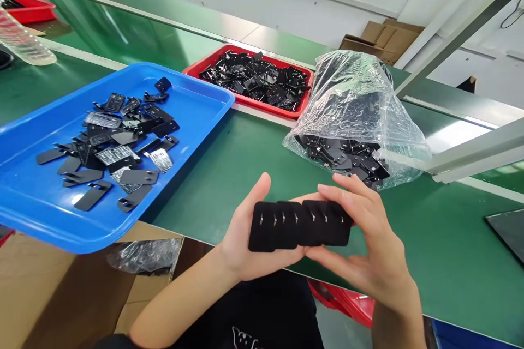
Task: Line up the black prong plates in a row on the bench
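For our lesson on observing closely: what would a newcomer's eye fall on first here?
Centre front, the left hand and right hand together hold a fanned row of black flat parts. At left sits a blue tray of similar parts, and behind the hands a clear plastic bag full of them, beside a red tray.

The blue tray point(196, 92) is running off the left edge; the fanned black pieces point(301, 223) are hiding the left hand's point(245, 240) fingers.
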Demonstrator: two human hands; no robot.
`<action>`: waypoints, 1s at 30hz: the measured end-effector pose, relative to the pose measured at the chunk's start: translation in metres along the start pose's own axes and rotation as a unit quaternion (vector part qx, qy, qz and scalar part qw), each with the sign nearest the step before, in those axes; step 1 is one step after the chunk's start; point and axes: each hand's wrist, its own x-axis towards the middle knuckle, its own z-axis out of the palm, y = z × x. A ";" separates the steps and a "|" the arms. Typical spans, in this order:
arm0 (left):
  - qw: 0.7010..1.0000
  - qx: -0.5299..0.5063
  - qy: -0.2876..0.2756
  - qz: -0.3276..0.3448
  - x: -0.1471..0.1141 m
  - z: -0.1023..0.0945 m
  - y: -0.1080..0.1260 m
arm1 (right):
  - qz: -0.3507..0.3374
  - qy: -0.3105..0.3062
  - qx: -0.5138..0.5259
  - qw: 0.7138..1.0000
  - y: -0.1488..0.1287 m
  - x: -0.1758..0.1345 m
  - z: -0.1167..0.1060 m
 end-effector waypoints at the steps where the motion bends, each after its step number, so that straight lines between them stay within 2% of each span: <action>1: 1.000 0.006 -0.004 -0.004 -0.002 0.002 -0.002 | 0.000 0.003 0.005 1.000 -0.003 -0.002 -0.001; 6: 1.000 0.012 -0.022 -0.018 -0.003 0.009 -0.003 | 0.021 0.007 0.029 0.999 -0.007 -0.006 -0.004; 14: 1.000 -0.022 -0.002 -0.017 0.003 0.001 0.002 | 0.041 0.007 0.072 0.997 0.004 -0.004 0.005; 18: 0.999 -0.047 0.013 -0.016 0.008 -0.007 0.006 | 0.049 -0.001 0.052 0.997 0.010 -0.004 0.010; 23: 0.997 -0.073 0.012 -0.013 0.011 -0.009 0.005 | 0.022 -0.036 0.007 0.999 0.009 -0.002 0.005; 25: 0.996 -0.086 0.005 -0.019 0.011 -0.008 0.003 | 0.012 -0.015 0.010 1.000 0.008 0.000 0.002; 30: 0.992 -0.121 -0.003 -0.022 0.014 -0.010 -0.007 | 0.001 0.085 0.060 0.995 0.016 0.008 -0.012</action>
